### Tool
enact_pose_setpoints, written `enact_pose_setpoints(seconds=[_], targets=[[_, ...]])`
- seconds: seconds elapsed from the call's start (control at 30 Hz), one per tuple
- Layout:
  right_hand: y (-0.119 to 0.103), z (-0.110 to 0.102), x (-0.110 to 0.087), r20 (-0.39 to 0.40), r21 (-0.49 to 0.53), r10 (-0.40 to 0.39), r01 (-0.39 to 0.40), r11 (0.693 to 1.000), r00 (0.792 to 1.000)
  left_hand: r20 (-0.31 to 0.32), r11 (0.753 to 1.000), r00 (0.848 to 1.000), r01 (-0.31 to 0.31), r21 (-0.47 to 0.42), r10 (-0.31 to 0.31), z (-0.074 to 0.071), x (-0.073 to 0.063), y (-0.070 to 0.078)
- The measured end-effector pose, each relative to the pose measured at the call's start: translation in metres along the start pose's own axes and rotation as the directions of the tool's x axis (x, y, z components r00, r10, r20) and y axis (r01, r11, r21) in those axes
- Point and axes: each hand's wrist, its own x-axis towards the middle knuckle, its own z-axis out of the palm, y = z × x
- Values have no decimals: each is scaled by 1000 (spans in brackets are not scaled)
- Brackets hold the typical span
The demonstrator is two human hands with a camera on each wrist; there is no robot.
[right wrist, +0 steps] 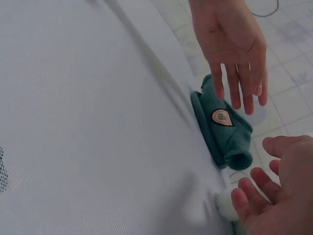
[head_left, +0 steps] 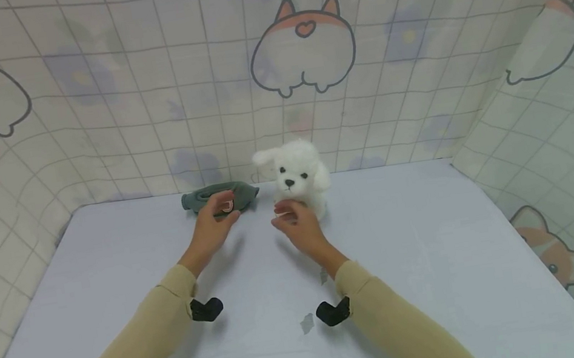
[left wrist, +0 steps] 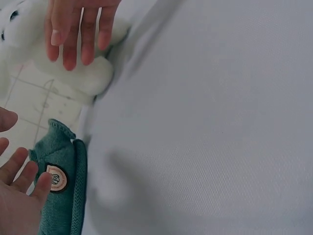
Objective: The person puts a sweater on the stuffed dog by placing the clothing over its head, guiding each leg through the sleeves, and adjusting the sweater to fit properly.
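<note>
A white plush dog (head_left: 296, 168) sits upright at the back edge of the table, facing forward. To its left lies a small green knitted garment (head_left: 201, 196), folded into a roll, with a round pink-and-black patch (left wrist: 57, 178) on it. My left hand (head_left: 211, 229) is just in front of the garment, fingers spread and relaxed; whether they touch it I cannot tell. In front of the dog's chest is my right hand (head_left: 302, 229), its fingers loosely bent with nothing between them. In the right wrist view the garment (right wrist: 227, 129) shows an open tube end.
The table (head_left: 414, 259) has a white cloth cover. Two small grey patches (head_left: 307, 323) mark it near the right forearm. Behind and beside it hangs a checked curtain (head_left: 187, 95) with cartoon corgis. A black camera mount (head_left: 206, 309) sits at each wrist.
</note>
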Motion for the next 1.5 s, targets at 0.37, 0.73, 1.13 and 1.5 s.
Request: enact_pose_setpoints(seconds=[0.37,0.73,1.13,1.5], targets=[[-13,3,5,210,-64,95,-84,994,973,-24,998,999,29,48,-28,-18,1,-8],[-20,7,12,252,-132,127,-96,987,959,-55,993,997,65,95,-60,-38,1,-20],[-19,15,20,252,-107,116,-92,990,961,-117,988,990,92,124,-78,-47,10,-22],[-21,21,28,239,-131,131,-102,986,962,-198,974,976,132,186,-94,-53,21,-26]])
